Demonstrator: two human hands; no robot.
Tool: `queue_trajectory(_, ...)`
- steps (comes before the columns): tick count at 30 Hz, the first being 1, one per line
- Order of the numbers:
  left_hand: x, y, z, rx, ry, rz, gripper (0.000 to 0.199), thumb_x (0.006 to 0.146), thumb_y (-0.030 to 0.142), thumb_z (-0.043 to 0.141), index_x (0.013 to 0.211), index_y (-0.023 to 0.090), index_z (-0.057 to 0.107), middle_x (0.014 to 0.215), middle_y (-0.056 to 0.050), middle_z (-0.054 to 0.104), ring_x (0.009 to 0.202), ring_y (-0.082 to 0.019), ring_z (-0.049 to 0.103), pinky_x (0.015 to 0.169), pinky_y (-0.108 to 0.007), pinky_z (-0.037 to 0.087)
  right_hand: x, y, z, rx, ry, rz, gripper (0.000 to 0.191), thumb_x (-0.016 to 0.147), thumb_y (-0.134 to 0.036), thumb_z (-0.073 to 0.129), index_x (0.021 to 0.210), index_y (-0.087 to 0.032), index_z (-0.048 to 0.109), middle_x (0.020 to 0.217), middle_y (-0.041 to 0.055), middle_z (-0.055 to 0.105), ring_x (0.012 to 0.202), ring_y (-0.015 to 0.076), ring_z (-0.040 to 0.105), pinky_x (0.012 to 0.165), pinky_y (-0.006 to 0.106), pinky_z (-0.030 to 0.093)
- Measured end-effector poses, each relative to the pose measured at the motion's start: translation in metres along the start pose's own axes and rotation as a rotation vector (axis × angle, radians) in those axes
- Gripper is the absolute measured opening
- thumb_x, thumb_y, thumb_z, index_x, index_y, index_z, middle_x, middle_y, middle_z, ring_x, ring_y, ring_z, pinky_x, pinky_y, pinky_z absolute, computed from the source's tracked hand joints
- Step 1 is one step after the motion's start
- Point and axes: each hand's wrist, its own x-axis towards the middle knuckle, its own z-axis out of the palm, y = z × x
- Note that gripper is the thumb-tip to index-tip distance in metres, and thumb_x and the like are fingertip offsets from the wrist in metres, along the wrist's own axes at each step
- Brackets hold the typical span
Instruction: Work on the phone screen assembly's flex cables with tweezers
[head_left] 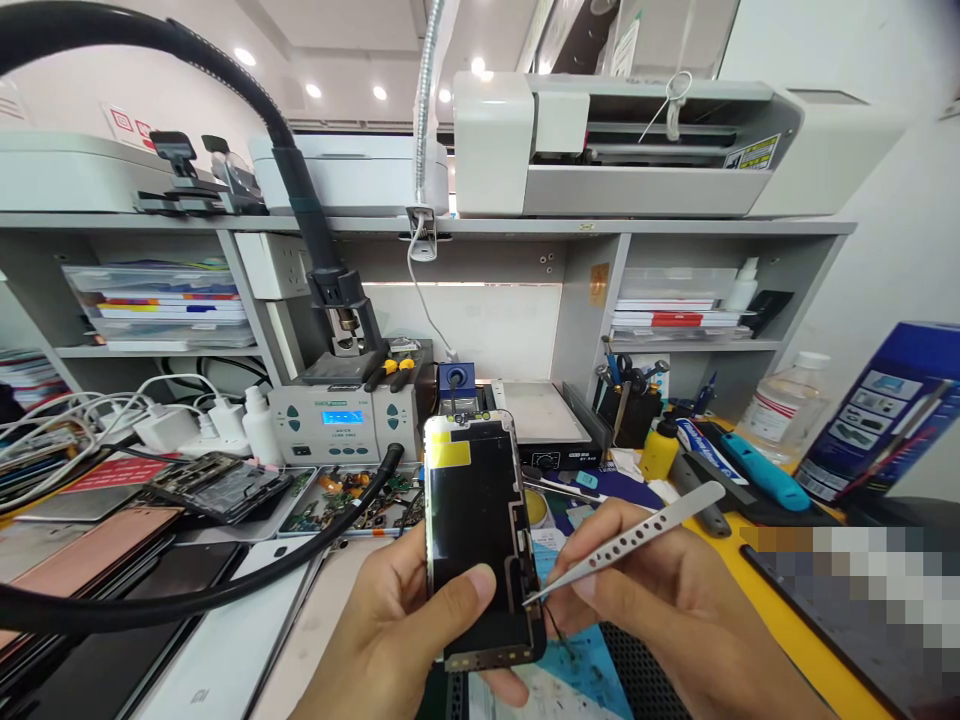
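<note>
My left hand (420, 600) is closed around a phone screen assembly (469, 520), thumb across its dark back and fingers beneath. A yellow sticker (450, 450) sits near its top, and thin flex strips run along its right side. Between the thumb and fingers of my right hand (637, 590) are silver tweezers (645, 530) with a row of holes. Their tips meet the right edge of the screen assembly near its lower part. A thin dark strand (553, 625) hangs just below my right fingers; I cannot tell what it is attached to.
A hot air station (345, 415) with a lit display stands behind, its black hose (300, 560) looping across the left. Tablets (217, 630) lie stacked at left. On the right are a yellow bottle (660, 448), a clear bottle (787, 410) and a dark flat panel (840, 620).
</note>
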Motion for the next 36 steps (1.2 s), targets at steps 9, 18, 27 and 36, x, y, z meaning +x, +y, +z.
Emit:
queue_trajectory(9, -0.0014, -0.0013, 0.0014, 0.008, 0.001, 0.005, 0.034, 0.086, 0.036, 0.071, 0.113, 0.015, 0.069, 0.1, -0.013, 0.076, 0.092, -0.031, 0.071, 0.059, -0.037, 0.06, -0.0002, -0.0012, 0.0006, -0.023, 0.05, 0.016, 0.014, 0.088, -0.032, 0.075, 0.088, -0.02, 0.068, 0.08, 0.001, 0.074, 0.075, 0.0165, 0.071, 0.073, 0.03, 0.058)
queue_trajectory(18, 0.0, -0.0002, -0.0007, 0.041, -0.022, 0.038, 0.035, 0.087, 0.036, 0.069, 0.113, 0.013, 0.068, 0.104, -0.012, 0.075, 0.078, -0.024, 0.069, 0.062, -0.037, 0.06, -0.0024, -0.0033, -0.0032, -0.013, 0.081, 0.018, 0.014, 0.085, -0.032, 0.076, 0.084, -0.021, 0.069, 0.076, 0.0006, 0.075, 0.076, 0.0195, 0.074, 0.076, 0.031, 0.058)
queue_trajectory(27, -0.0002, -0.0015, -0.001, 0.03, -0.02, 0.054, 0.035, 0.087, 0.036, 0.07, 0.114, 0.014, 0.068, 0.1, -0.01, 0.075, 0.071, -0.02, 0.068, 0.062, -0.034, 0.06, -0.0026, -0.0005, -0.0039, -0.089, 0.057, -0.059, 0.012, 0.088, -0.035, 0.074, 0.087, -0.023, 0.071, 0.082, 0.0008, 0.073, 0.08, 0.016, 0.07, 0.078, 0.026, 0.058)
queue_trajectory(36, 0.0006, -0.0047, -0.0025, 0.008, -0.027, 0.081, 0.033, 0.086, 0.034, 0.072, 0.112, 0.014, 0.069, 0.104, -0.012, 0.075, 0.081, -0.024, 0.069, 0.059, -0.035, 0.061, -0.0006, -0.0005, -0.0034, -0.168, 0.036, -0.079, 0.013, 0.091, -0.038, 0.07, 0.089, -0.024, 0.07, 0.084, 0.0007, 0.073, 0.083, 0.0161, 0.07, 0.079, 0.025, 0.057)
